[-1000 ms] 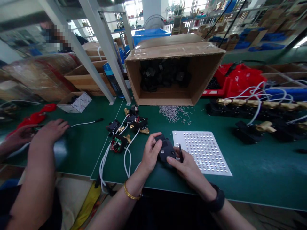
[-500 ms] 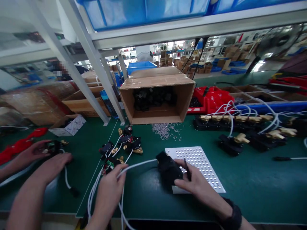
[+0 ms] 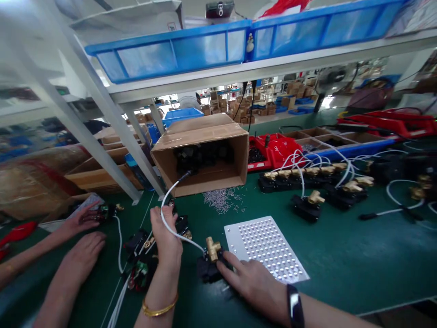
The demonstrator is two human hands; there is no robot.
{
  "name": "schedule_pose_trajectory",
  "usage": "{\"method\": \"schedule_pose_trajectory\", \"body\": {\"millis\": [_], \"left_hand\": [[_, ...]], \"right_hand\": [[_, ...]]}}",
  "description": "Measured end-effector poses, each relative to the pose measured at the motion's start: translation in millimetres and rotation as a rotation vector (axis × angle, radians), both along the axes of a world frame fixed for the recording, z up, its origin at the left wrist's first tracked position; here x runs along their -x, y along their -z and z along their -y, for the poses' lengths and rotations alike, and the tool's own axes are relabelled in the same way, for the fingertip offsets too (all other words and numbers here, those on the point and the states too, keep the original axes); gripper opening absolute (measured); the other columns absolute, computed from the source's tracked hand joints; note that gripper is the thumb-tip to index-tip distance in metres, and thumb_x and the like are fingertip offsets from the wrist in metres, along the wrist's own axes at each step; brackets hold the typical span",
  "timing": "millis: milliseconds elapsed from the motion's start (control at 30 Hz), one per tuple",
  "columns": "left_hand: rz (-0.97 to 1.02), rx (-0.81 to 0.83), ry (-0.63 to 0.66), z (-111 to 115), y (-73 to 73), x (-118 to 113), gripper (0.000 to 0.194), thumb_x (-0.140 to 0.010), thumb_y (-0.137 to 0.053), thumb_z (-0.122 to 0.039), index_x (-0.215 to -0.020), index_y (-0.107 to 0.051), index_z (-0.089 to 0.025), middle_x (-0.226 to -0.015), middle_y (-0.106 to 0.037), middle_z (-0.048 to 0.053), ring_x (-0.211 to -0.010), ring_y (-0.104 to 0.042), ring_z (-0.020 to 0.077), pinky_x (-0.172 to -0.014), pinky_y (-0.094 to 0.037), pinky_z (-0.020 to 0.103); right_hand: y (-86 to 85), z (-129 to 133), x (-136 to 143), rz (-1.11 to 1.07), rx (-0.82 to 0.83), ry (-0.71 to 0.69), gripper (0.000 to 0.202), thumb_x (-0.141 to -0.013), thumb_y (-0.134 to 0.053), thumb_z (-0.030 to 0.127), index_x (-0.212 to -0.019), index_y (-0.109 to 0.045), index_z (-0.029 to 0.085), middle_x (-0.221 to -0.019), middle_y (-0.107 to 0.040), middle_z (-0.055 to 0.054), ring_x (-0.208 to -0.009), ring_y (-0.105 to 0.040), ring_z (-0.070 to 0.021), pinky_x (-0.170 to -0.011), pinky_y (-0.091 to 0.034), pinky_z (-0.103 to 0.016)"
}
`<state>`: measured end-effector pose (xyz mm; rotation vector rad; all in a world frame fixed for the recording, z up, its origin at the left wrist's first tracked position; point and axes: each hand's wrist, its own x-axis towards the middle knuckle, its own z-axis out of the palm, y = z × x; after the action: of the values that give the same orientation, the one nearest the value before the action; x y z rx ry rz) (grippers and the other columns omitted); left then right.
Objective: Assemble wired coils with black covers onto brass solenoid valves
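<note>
My left hand (image 3: 168,241) is raised over the green table, shut on a white cable (image 3: 170,193) that loops up toward the cardboard box. My right hand (image 3: 249,281) rests on the table and grips a black valve body with a brass fitting (image 3: 212,249) on top; the cable runs into it. Just left of my left hand lie more black and brass assemblies with white wires (image 3: 141,269). A white perforated plate (image 3: 264,246) lies right of the valve.
An open cardboard box (image 3: 205,152) of black parts lies on its side, loose metal pins (image 3: 221,200) in front. A row of finished brass valves (image 3: 310,175) with white wires sits right. Another person's two hands (image 3: 83,232) work at the left. Red bins stand behind.
The view tilted up. My left hand lifted the white cable higher. My right hand turned the black body so its brass fitting shows. The neighbour's hands shifted further back.
</note>
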<state>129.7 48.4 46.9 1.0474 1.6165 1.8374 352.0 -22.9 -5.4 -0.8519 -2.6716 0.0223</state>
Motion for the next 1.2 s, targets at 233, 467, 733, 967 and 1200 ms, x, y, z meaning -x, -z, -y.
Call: {"method": "schedule_pose_trajectory", "body": {"millis": [233, 467, 733, 967, 1200], "left_hand": [[-0.302, 0.254, 0.631, -42, 33.3, -27, 0.047, -0.078, -0.041, -0.059, -0.084, -0.056, -0.015, -0.067, -0.057, 0.003, -0.056, -0.053, 0.0138, -0.054, -0.041, 0.025], [-0.831, 0.276, 0.805, -80, 57.5, -49, 0.001, -0.068, -0.056, -0.02, -0.069, -0.055, -0.02, -0.068, -0.056, -0.001, -0.066, -0.053, 0.0171, -0.065, -0.037, 0.027], [-1.125, 0.309, 0.791, -85, 78.8, -40, 0.018, -0.083, -0.039, -0.022, -0.068, -0.049, -0.021, -0.074, -0.057, 0.003, -0.073, -0.056, 0.0199, -0.07, -0.038, 0.03], [-0.259, 0.392, 0.598, -59, 57.5, -31, 0.021, -0.057, -0.063, -0.036, -0.063, -0.052, -0.02, -0.054, -0.051, -0.002, -0.052, -0.048, 0.0172, -0.053, -0.037, 0.028], [0.111, 0.414, 0.465, 5, 51.5, -15, 0.037, -0.052, -0.074, -0.037, -0.076, -0.061, -0.012, -0.061, -0.057, -0.001, -0.054, -0.052, 0.0111, -0.053, -0.041, 0.022]], "right_hand": [[-15.2, -92, -36, -0.135, 0.397, 0.623, 0.019, -0.092, -0.046, 0.018, -0.107, -0.057, 0.014, -0.103, -0.063, -0.012, -0.098, -0.059, -0.0224, -0.081, -0.046, -0.033], [-7.4, -137, -34, -0.03, 0.47, 0.781, 0.018, -0.088, -0.058, 0.027, -0.101, -0.06, 0.014, -0.101, -0.061, -0.005, -0.088, -0.061, -0.0184, -0.076, -0.052, -0.037], [-4.5, -135, -19, 0.042, 0.476, 0.848, 0.025, -0.09, -0.054, 0.027, -0.111, -0.055, 0.013, -0.109, -0.058, -0.008, -0.09, -0.06, -0.019, -0.074, -0.053, -0.036], [-8.0, -137, -23, 0.049, 0.516, 0.796, 0.025, -0.09, -0.055, 0.029, -0.109, -0.056, 0.014, -0.108, -0.058, -0.007, -0.089, -0.06, -0.019, -0.075, -0.052, -0.037], [3.2, -146, -38, -0.085, 0.5, 0.685, 0.018, -0.089, -0.055, 0.026, -0.101, -0.058, 0.013, -0.102, -0.059, -0.006, -0.088, -0.059, -0.0187, -0.077, -0.049, -0.037]]}}
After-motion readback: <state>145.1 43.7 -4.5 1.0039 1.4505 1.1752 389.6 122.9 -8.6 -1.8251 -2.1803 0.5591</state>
